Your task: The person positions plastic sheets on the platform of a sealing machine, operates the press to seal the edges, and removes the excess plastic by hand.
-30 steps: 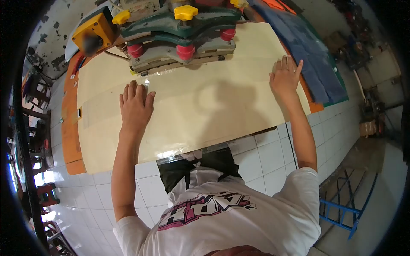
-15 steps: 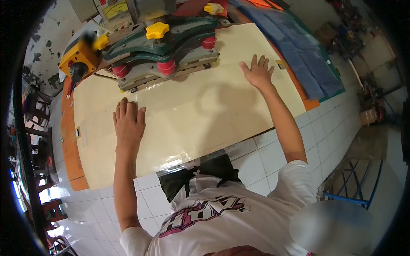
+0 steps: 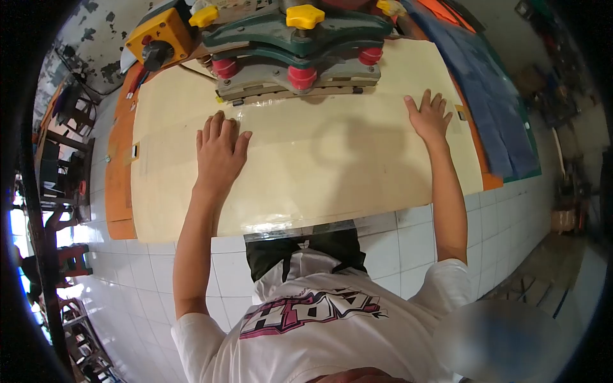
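A broad cream sheet (image 3: 287, 166) with a glossy near edge lies over an orange board (image 3: 119, 191). My left hand (image 3: 220, 150) rests palm down on its left part, fingers stretched out and slightly apart. On the right part, my right hand (image 3: 431, 118) lies flat with its fingers spread, near a small tab (image 3: 461, 113) at the sheet's side. Neither hand holds anything. Beyond my hands stands a machine head with a dark green frame (image 3: 268, 39), a yellow star knob (image 3: 304, 17), red cushions (image 3: 302, 77) and a grey bar (image 3: 255, 86) low over the sheet.
A yellow control box (image 3: 159, 39) with a black knob is at the back left. Blue sheeting (image 3: 479, 96) lies along the right side. White floor tiles (image 3: 377, 255) show below the near edge, and a dark stool-like object (image 3: 73, 262) stands at left.
The camera view has turned and shifted, so the machine and sheet appear straighter and farther right. Both hands stay flat on the sheet, in about the same places on it.
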Available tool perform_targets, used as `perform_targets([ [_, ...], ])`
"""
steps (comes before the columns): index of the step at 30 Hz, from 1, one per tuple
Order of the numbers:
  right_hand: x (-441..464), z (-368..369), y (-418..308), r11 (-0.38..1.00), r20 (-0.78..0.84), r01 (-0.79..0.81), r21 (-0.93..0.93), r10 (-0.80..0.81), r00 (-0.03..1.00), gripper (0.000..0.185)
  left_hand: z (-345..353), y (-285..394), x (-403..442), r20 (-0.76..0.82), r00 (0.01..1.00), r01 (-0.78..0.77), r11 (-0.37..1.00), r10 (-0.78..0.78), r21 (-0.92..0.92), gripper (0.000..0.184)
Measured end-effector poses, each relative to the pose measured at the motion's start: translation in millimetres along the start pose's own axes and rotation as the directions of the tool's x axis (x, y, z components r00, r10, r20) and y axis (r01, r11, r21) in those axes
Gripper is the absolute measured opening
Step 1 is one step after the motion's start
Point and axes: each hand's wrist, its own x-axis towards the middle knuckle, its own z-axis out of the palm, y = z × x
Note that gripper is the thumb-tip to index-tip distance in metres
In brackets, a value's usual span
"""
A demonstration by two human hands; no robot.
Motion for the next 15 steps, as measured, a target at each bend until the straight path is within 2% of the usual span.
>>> perform_targets([
  [2,-0.2,-1.0,0.5,1.0,0.001,0.002,0.003,-0.002,1.0,0.095,1.1,-0.6,-1.2,-0.07,0.996,-0.055,0.998,0.058,0.04,0.039],
  [6,1.4,-0.2,-0.2,1.0,0.009,-0.008,-0.01,0.008,1.0,0.096,-0.9,-7.0,-1.0,-0.089,0.994,-0.058,0.998,0.061,0.036,0.045],
  [8,-1.7,-4.7,-2.9,1.0,0.023,0.008,0.007,-0.008,1.0,0.095,-9.7,-4.9,0.0,-0.083,0.997,-0.005,0.987,-0.008,-0.159,0.053],
  [9,-3.1,-7.8,-4.8,1.0,0.024,-0.002,0.007,0.002,1.0,0.095,-9.0,-9.2,0.4,-0.081,0.996,0.032,0.982,-0.048,-0.188,0.059],
  [13,2.5,-4.9,-1.5,1.0,0.017,-0.012,0.027,0.012,1.0,0.089,-13.1,-36.5,3.2,-0.078,0.985,0.141,0.981,-0.152,-0.131,0.059],
  [15,7.9,-4.6,2.3,0.995,0.001,-0.02,0.094,0.02,1.0,0.082,-9.3,-59.5,4.3,-0.068,0.955,0.293,0.954,-0.289,0.059,0.063],
])
